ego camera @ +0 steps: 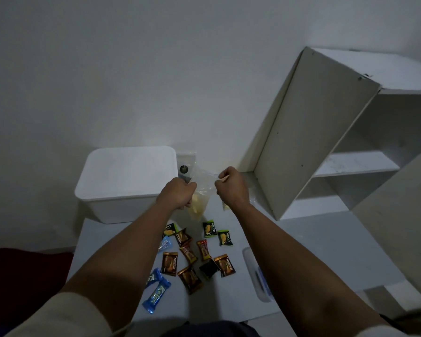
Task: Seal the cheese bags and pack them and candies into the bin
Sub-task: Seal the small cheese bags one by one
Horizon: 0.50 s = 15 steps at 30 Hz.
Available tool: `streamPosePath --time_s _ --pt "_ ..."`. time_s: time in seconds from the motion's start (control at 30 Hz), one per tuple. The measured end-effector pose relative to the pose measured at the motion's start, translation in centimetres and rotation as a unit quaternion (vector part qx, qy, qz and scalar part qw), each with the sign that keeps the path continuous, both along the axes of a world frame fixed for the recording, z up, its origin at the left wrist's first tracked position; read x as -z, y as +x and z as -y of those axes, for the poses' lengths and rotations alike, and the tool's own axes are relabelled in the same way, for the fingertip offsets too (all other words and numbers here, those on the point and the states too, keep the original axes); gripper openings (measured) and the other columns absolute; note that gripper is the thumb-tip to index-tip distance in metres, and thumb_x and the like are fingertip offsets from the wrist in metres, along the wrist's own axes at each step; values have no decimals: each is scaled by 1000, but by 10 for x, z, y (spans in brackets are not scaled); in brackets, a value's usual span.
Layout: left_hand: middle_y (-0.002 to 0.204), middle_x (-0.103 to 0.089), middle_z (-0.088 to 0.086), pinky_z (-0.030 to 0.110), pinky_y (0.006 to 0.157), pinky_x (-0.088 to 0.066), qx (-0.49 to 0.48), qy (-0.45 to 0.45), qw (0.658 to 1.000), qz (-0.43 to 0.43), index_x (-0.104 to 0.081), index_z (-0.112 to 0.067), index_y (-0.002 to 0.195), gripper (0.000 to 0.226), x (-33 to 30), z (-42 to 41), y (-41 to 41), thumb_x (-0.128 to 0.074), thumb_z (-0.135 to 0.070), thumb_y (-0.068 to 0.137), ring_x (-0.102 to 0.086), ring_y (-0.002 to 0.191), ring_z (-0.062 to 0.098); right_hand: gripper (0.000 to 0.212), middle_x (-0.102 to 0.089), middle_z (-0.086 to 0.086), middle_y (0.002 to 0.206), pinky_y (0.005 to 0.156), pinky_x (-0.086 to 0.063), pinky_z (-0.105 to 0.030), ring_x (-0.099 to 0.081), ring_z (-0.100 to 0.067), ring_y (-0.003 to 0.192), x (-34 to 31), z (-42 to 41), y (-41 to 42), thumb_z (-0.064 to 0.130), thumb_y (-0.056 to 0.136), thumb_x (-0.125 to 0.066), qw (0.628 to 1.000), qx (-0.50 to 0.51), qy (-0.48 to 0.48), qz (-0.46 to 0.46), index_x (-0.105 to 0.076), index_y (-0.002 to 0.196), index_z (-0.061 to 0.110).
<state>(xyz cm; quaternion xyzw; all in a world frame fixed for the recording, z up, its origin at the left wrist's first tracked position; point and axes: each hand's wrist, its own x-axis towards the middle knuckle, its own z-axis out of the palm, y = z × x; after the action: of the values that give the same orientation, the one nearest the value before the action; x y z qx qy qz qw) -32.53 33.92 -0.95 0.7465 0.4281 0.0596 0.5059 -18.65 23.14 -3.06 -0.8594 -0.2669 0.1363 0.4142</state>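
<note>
Between my fists, bag (pixel 199 190) hangs, mouth strip level left-right; left hand (pixel 178 194) and right hand (pixel 230 186) pinch opposite ends; bin (pixel 102 203) nearer left.

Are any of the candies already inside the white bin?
No: the candies all lie scattered on the table in front of the white bin, while both hands hold up a cheese bag.

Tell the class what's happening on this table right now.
A person holds a clear cheese bag up over the table, the left hand and right hand each pinching one end of its top edge, apparently to seal it. The white bin stands beside it. The wrapped candies lie loose on the table, not yet packed.
</note>
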Motion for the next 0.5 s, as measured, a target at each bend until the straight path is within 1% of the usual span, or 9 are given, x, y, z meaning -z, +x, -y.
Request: streamPosePath --time_s 0.07,0.13,0.17,0.23,0.3,0.33,0.37,0.43,0.5 --pt "62 -69 9 33 63 -54 -12 -14 1000 -5 -69 -1 72 41 -1 2 1 -49 -31 93 -72 62 27 16 -66 -9 79 54 -54 -36 -64 -22 60 0 -1 3 17 84 -54 999 -29 -10 41 -50 89 32" --pt "61 -68 9 31 62 -52 -29 -25 999 -4 -65 -3 72 37 -5 4 2 -48 -30 91 -70 59 24 22 -62 -4 65 51 -45 -35 -55 -19 55 -8 -2 1 8 91 -48 994 -78 -17 71 -57 90 29" --pt "61 -67 9 31 62 -51 -37 -30 999 0 -63 -4 71 35 -7 5 2 -48 -29 90 -70 59 24 27 -63 0 67 51 -42 -33 -52 -16 52 -11 -4 1 7 93 -46 991 -100 -34 79 -63 91 28" --pt "63 -66 10 31 63 -51 -47 -41 998 14 -61 -5 72 32 -10 5 3 -47 -28 90 -70 60 24 35 -74 -1 95 60 -41 -26 -58 -12 62 -15 -8 4 7 96 -45 983 -136 -90 80 -74 102 26" --pt "65 -66 11 32 65 -52 -38 -52 997 30 -61 -3 71 34 -12 5 4 -48 -27 92 -70 61 25 37 -73 -5 121 74 -51 -27 -70 -20 89 -15 -12 9 8 95 -47 983 -137 -112 49 -76 116 20" --pt "65 -66 12 33 66 -53 -27 -60 997 37 -61 -3 69 36 -12 5 4 -48 -27 92 -69 61 26 36 -73 -6 123 79 -58 -32 -72 -23 96 -16 -13 10 9 95 -49 986 -129 -104 24 -76 117 17" --pt "65 -65 12 34 67 -54 -15 -67 997 44 -61 -3 67 38 -13 6 4 -49 -28 93 -68 60 25 32 -75 -6 118 81 -63 -38 -74 -24 95 -16 -14 11 10 95 -52 989 -119 -84 -1 -77 115 16" --pt "61 -63 7 34 67 -54 -18 -16 998 52 -58 -9 60 44 -12 6 4 -50 -36 94 -63 60 24 23 -79 -4 103 78 -65 -43 -76 -20 87 -19 -15 13 11 94 -59 992 -110 -37 -43 -80 103 17" --pt "68 -61 -1 33 65 -46 -68 113 989 68 -54 -17 63 39 -8 3 1 -51 -41 94 -59 69 22 21 -80 -3 93 78 -63 -41 -76 -23 88 -27 -16 13 10 91 -62 990 -121 -9 -73 -81 94 15"
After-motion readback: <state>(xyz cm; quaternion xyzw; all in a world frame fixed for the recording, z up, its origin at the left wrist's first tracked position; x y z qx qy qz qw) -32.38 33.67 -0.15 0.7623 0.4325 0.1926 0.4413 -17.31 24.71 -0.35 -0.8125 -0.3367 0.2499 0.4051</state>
